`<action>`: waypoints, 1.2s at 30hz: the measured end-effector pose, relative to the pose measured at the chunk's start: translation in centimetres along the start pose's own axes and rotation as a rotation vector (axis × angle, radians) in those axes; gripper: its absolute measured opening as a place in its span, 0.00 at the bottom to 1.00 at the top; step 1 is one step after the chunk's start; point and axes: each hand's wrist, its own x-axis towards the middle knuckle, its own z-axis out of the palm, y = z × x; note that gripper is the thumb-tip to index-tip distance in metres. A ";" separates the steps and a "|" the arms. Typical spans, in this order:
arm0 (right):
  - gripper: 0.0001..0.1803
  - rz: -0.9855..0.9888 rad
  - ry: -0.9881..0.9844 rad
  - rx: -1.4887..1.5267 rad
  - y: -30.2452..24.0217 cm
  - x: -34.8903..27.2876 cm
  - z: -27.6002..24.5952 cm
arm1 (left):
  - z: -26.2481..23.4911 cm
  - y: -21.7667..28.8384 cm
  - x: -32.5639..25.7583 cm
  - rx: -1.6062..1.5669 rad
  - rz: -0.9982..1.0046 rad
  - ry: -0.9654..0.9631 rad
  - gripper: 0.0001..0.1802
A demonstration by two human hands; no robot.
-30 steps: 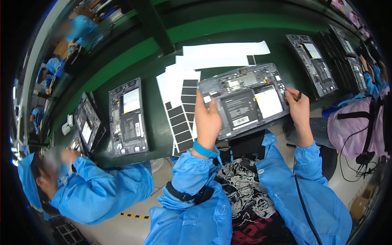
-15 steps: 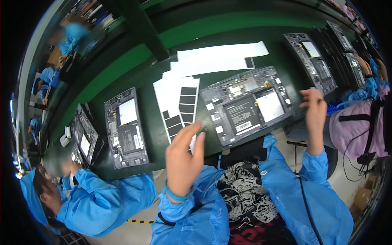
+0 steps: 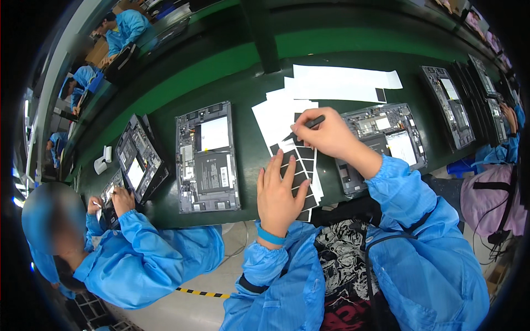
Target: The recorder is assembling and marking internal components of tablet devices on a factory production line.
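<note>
My left hand [image 3: 280, 194] lies flat with its fingers spread on a white sheet of black rectangular stickers [image 3: 302, 175]. Just above it, my right hand [image 3: 326, 132] pinches a slim black pen-shaped tool [image 3: 314, 122]. The tool's tip points down at the upper part of the sticker sheet; whether it touches is too small to tell. Beneath my right wrist and sleeve sits an opened tablet-like device [image 3: 381, 124], partly covered, its circuit board and battery exposed.
White sheets [image 3: 342, 83] overlap at the back of the dark green table [image 3: 251, 83]. Another opened device [image 3: 205, 157] lies to the left, one more [image 3: 448, 102] at the far right beside a stack. At left, a co-worker in blue [image 3: 149, 259] handles a device.
My right hand has come left across the opened device to the sticker sheet and now holds the black tool. My left hand has settled flat on the sheet. The view has shifted.
</note>
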 end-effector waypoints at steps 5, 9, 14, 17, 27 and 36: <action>0.11 -0.047 0.002 -0.134 1.4 1.2 1.5 | 0.1 -0.4 0.0 -0.034 0.008 0.043 0.29; 0.11 -0.022 0.013 -0.145 1.3 1.3 1.8 | -0.2 -0.3 0.2 -0.009 -0.011 0.027 0.31; 0.09 -0.007 0.011 -0.153 1.3 1.0 1.6 | -0.4 -0.3 0.4 -0.033 -0.017 0.025 0.31; 0.09 -0.008 -0.010 -0.183 1.3 1.1 1.7 | -0.3 -0.3 0.6 -0.027 -0.016 0.014 0.32; 0.12 -0.031 -0.005 -0.104 0.1 0.4 2.7 | -0.4 -0.5 0.6 0.025 -0.004 -0.011 0.34; 0.11 -0.155 0.039 -0.170 -0.2 -0.3 1.9 | 0.0 -0.2 0.6 0.050 0.016 0.005 0.34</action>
